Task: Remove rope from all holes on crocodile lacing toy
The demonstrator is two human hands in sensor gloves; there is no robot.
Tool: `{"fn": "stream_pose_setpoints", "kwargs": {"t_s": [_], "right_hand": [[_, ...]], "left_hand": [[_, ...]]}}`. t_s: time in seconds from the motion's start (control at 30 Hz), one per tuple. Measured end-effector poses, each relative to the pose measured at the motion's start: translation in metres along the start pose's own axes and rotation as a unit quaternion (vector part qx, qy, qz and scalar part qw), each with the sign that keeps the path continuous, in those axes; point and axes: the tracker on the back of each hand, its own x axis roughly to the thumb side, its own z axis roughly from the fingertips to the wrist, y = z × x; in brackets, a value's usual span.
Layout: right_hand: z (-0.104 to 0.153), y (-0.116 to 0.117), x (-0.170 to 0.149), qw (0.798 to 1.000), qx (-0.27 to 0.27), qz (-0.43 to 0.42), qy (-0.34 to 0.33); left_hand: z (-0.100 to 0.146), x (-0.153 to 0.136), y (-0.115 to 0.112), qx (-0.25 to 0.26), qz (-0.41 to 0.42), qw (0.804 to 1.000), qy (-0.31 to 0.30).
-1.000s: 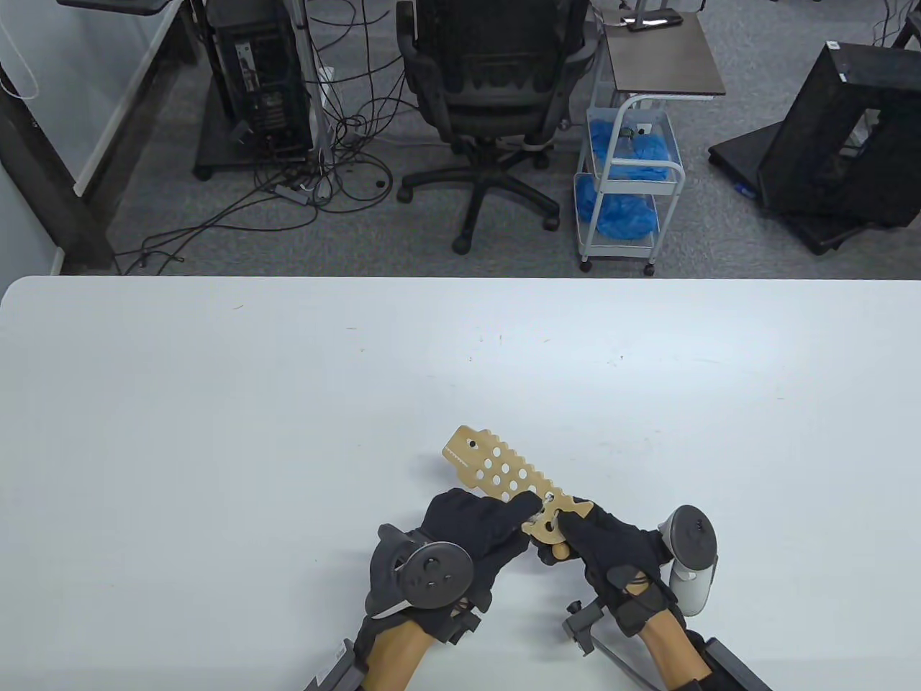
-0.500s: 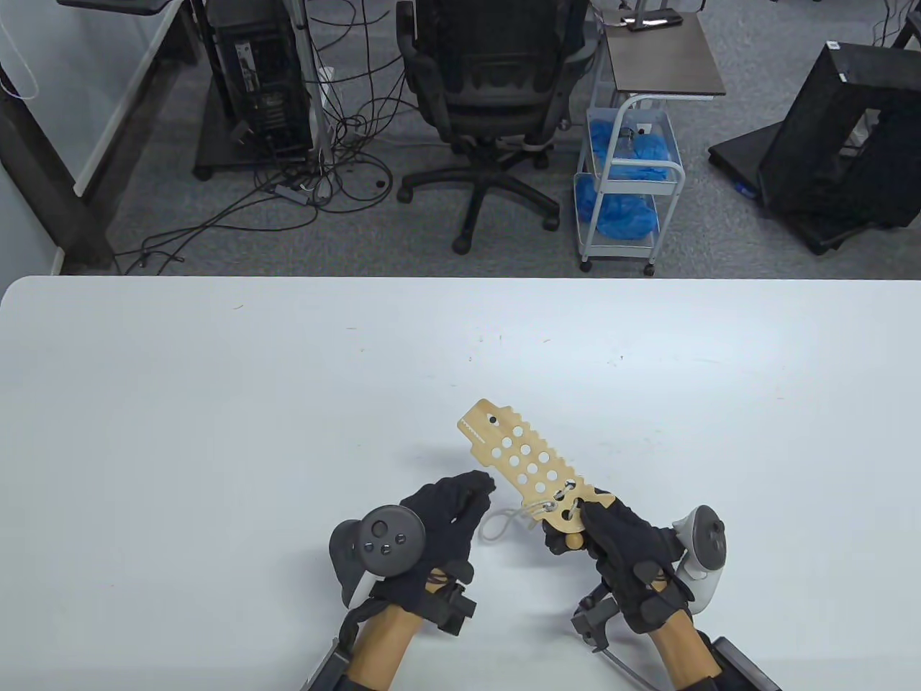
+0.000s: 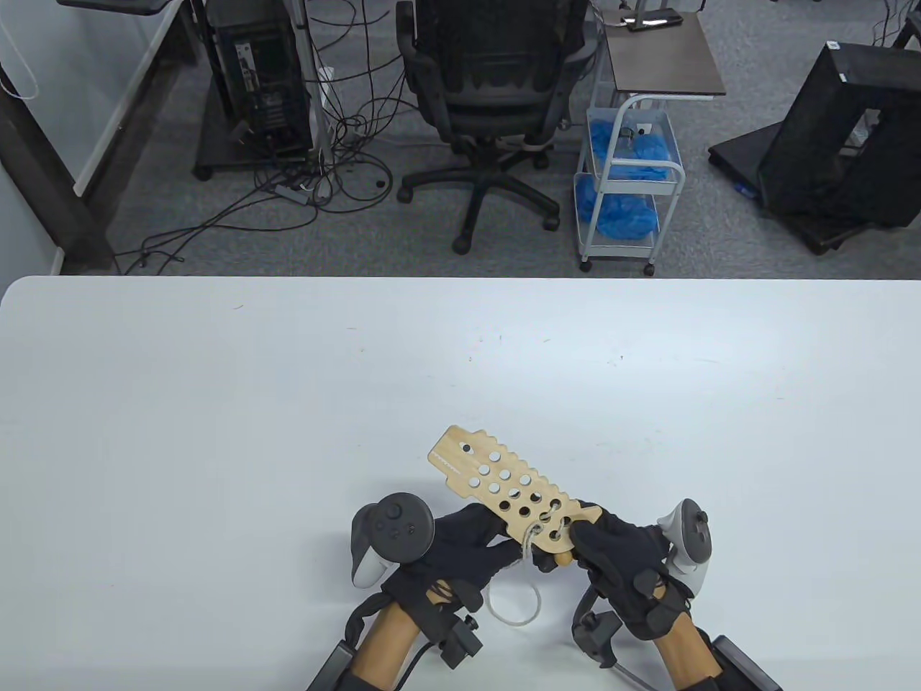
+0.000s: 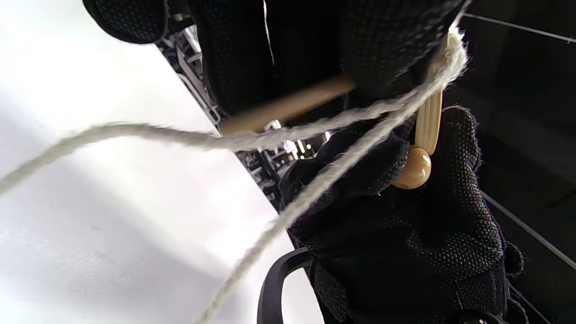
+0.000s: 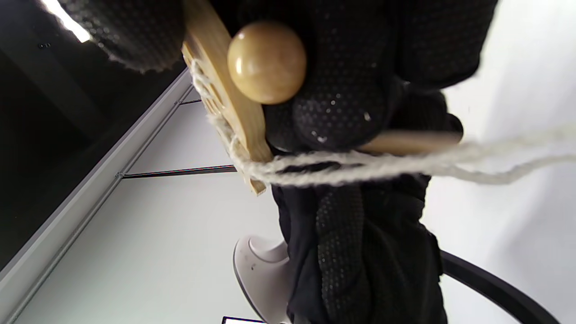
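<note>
We are holding the crocodile [image 3: 507,491] just above the table [image 3: 216,432], near its front edge, a little right of centre. Our right hand [image 3: 619,558] is gripping the tail end: the thumb is lying on top of the board and the other fingers are curling underneath it, so this hand is closed round the toy. The snout is pointing up and to the left, away from us, and most of the holes along the body are showing empty. In the right wrist view a round wooden bead [image 5: 266,62] is sitting against the board's edge, right beside our gloved fingers [image 5: 342,90].

The rope [image 3: 519,601] is running through the holes nearest the tail, then dropping off the board's lower edge and lying in a loose loop on the table between our two wrists. Our left hand [image 3: 460,551] is reaching under the board's lower edge, next to where the rope is leaving it. In the left wrist view its fingers [image 4: 382,45] are curling round a thin wooden stick [image 4: 288,105], with two strands of rope passing just beneath it. We cannot tell whether that stick is joined to the rope, or whether the left fingers are also pinching the rope itself.
</note>
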Motion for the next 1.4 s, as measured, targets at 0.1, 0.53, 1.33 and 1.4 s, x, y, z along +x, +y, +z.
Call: {"fn": "stream_pose_setpoints", "kwargs": {"t_s": [0.1, 0.53, 1.33, 1.4], "right_hand": [[0.0, 0.001, 0.0, 1.0, -0.004, 0.002, 0.003], [0.006, -0.026, 0.002, 0.994, -0.109, 0.021, 0.011], [0.019, -0.078, 0.012, 0.969, -0.24, -0.049, -0.012], [0.019, -0.08, 0.012, 0.968, -0.245, -0.056, -0.013]], "left_hand": [[0.001, 0.002, 0.001, 0.008, -0.019, 1.0, 0.004], [0.01, -0.009, 0.028, 0.111, -0.084, 0.988, 0.064], [0.037, -0.041, 0.082, 0.253, -0.044, 0.956, 0.145], [0.04, -0.045, 0.087, 0.263, -0.038, 0.952, 0.154]]}}
